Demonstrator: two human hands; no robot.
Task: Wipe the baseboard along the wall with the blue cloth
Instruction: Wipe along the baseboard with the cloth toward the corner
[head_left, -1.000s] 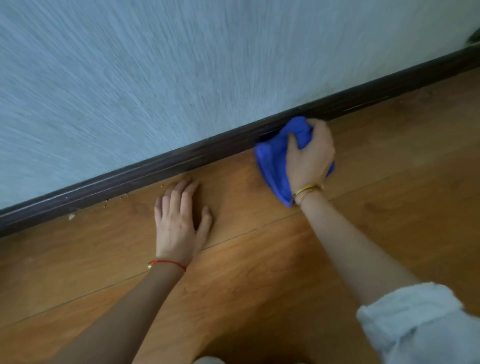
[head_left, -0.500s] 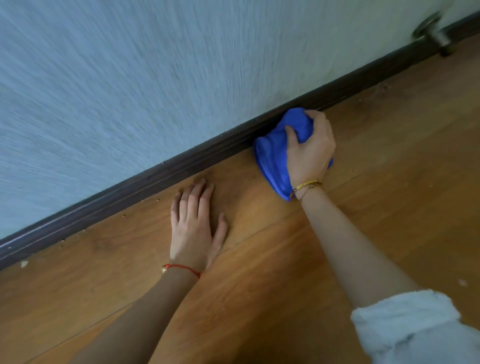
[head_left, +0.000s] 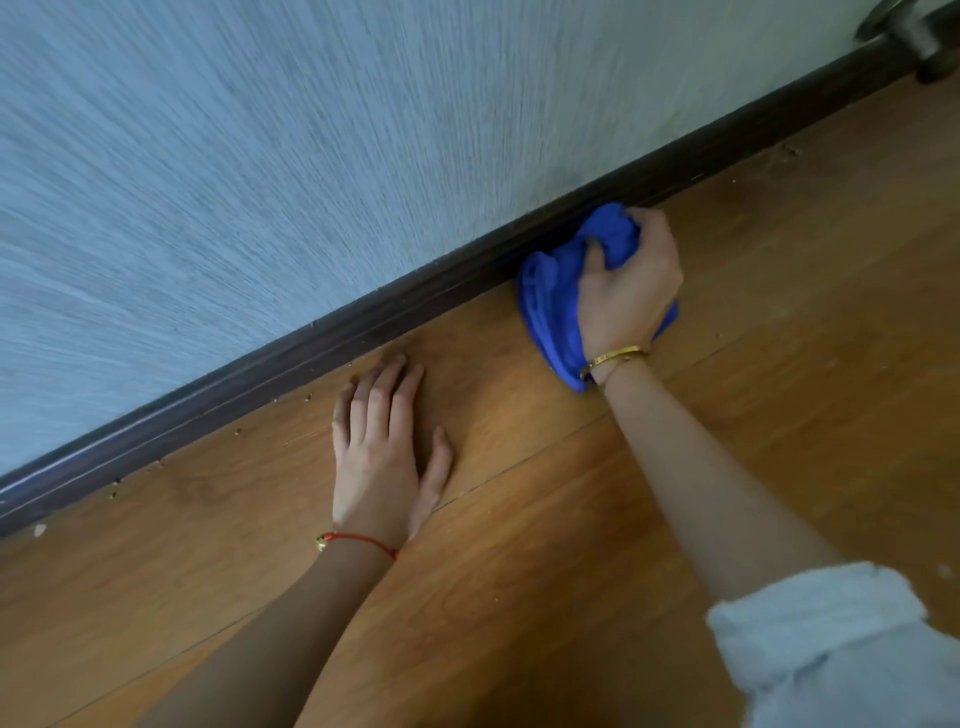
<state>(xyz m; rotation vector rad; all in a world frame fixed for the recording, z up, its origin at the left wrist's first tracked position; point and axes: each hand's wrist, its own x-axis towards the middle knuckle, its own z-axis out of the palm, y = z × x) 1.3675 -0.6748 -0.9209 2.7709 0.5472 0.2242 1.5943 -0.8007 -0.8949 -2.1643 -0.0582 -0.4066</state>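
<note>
I see a blue cloth (head_left: 550, 306), dark brown baseboard (head_left: 311, 353), pale blue-grey streak-textured wall (head_left: 260, 156), orange-brown wood-grain floor (head_left: 519, 519), red string bracelet (head_left: 363, 543), gold bangle (head_left: 615, 357), light blue sleeve (head_left: 831, 639).

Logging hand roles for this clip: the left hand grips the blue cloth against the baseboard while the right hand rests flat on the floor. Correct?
Hands are swapped. In the head view the right hand grips the blue cloth against the baseboard; the left hand rests flat on the floor.

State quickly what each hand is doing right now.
Left hand: open, flat on the floor.
Right hand: grips the blue cloth against the baseboard.
</note>
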